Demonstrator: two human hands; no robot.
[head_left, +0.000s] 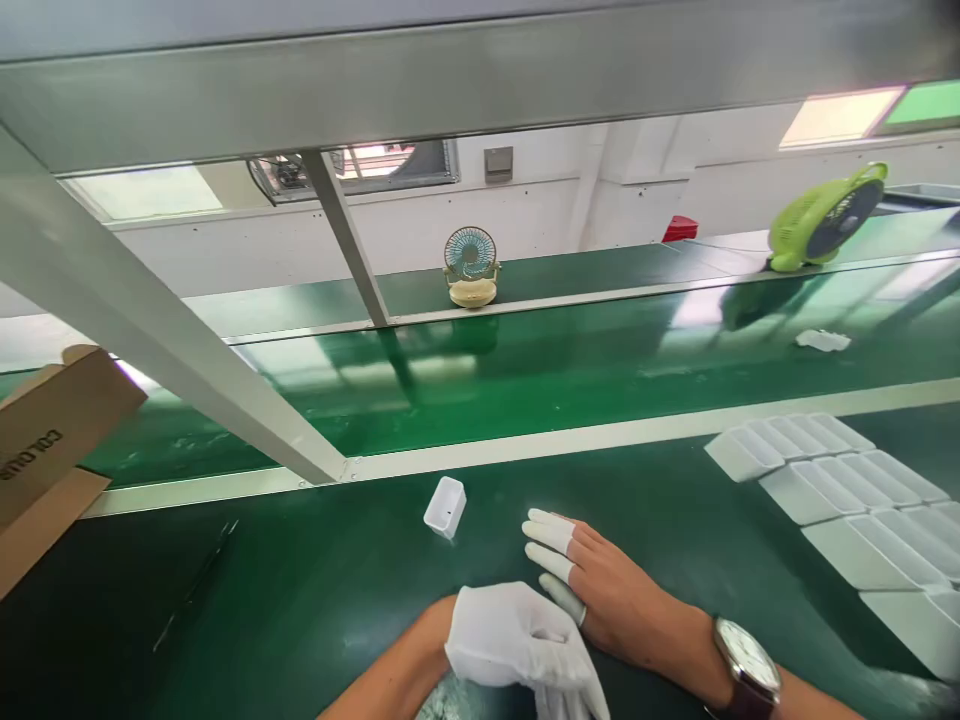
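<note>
In a white glove, my left hand (525, 640) is bent downward at the bottom edge, with its fingers close together; what they hold, if anything, is hidden. My right hand (600, 580), with white finger covers on several fingers and a watch (746, 655) on the wrist, lies on the dark green table (337, 580) just beside it. Its fingers are spread and nothing is in them. Above both hands, a small white plastic box (445, 506) rests on the table. Clear crumpled plastic (444, 700) shows under my left wrist.
Rows of white boxes (862, 490) stand at the right. An open cardboard box (64, 430) is at the left, near a slanting metal post (187, 330). Beyond a pale rail runs a green belt (525, 370) with a white piece (823, 341). Two fans (471, 265) stand behind.
</note>
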